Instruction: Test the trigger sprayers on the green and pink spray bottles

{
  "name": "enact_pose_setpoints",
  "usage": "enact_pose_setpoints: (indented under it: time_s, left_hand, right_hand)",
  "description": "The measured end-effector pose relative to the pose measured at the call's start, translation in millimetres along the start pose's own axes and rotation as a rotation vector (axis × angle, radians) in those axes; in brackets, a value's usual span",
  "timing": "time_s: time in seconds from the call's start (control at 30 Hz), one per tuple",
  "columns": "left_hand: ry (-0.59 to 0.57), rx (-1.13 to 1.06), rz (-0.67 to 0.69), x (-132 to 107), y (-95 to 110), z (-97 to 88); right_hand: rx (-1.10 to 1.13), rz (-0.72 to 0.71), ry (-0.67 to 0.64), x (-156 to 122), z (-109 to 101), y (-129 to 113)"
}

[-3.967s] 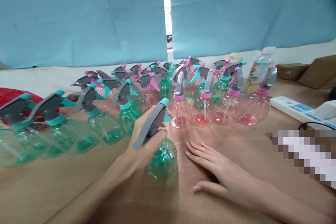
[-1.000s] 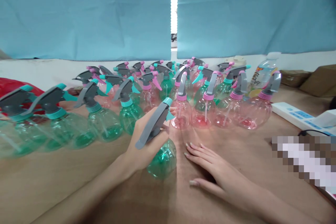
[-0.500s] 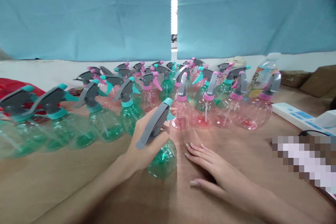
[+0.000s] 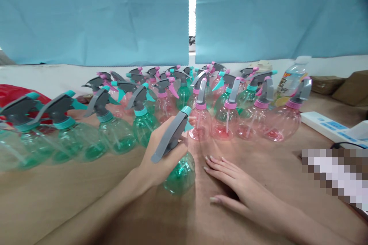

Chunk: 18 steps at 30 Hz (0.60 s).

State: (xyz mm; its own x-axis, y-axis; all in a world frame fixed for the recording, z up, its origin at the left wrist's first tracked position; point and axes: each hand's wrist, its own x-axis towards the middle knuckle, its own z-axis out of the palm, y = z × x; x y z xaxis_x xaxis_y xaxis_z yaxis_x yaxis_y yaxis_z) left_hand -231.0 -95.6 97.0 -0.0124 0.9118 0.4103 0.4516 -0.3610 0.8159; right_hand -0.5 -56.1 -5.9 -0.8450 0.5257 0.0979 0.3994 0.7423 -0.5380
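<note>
My left hand point(image 4: 161, 157) is wrapped round the neck of a green spray bottle point(image 4: 180, 176) with a grey and turquoise trigger head. The bottle is at the middle front of the table, and part of its neck is hidden by my fingers. Flat on the tabletop to its right lies my right hand point(image 4: 232, 183), fingers stretched out, holding nothing. A row of green spray bottles point(image 4: 119, 138) stands left of my left hand. Pink spray bottles point(image 4: 198, 124) stand just beyond my hands, towards the right.
Several more green and pink spray bottles crowd the back of the brown table point(image 4: 138, 214). At the right are a clear drink bottle point(image 4: 296, 72), a white power strip point(image 4: 327, 128) and cardboard boxes point(image 4: 352, 88). A red bag point(image 4: 17, 97) lies at far left; blue curtains point(image 4: 94, 15) hang behind.
The whole view has shifted slightly, so everything sits a little farther right. Both hands keep their pose, the left still gripping the green spray bottle.
</note>
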Motion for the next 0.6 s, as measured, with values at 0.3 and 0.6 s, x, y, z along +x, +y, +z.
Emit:
enact_pose_setpoints:
  time_s: [0.3, 0.6]
  left_hand:
    - [0.05, -0.021, -0.024, 0.4, -0.9, 4.3]
    - [0.042, -0.055, -0.012, -0.1, -2.3, 5.0]
  right_hand:
    - [0.014, -0.005, 0.0, -1.5, 2.2, 3.0]
    - [0.018, -0.007, 0.004, -0.9, 1.0, 2.0]
